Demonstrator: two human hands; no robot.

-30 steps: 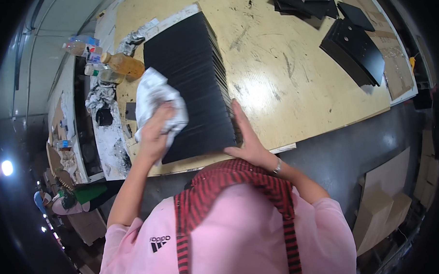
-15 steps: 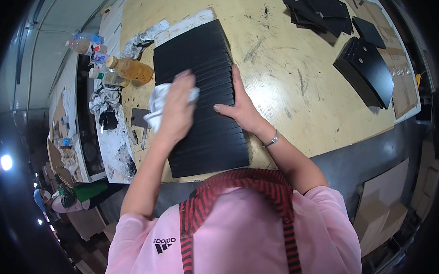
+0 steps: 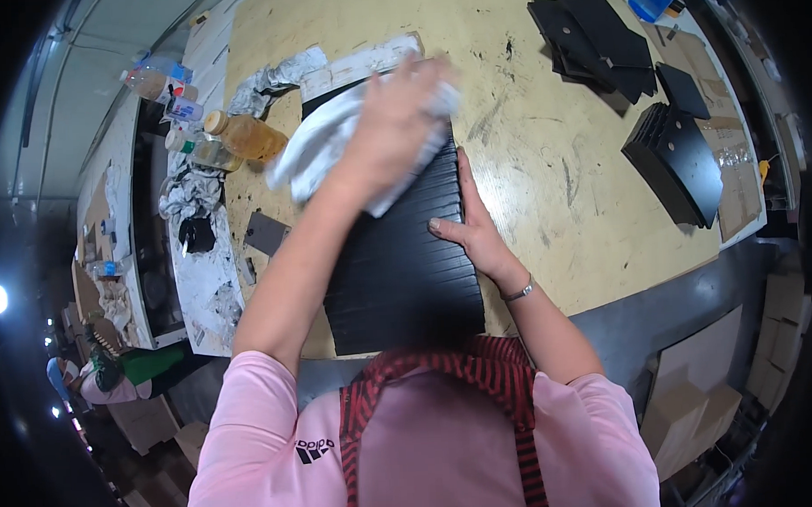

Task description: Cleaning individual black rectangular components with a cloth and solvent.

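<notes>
head view: left hand (image 3: 394,129) over white cloth (image 3: 318,154), grip unclear; right hand (image 3: 480,235) spread against black stack (image 3: 402,271); lettered shirt (image 3: 439,440).

In the middle of the frame, a long black stack (image 3: 398,276) of thin pieces — lined up close, top end a little left. Over its upper part, a white crumpled cloth (image 3: 323,142) — poking past the left edge.
</notes>
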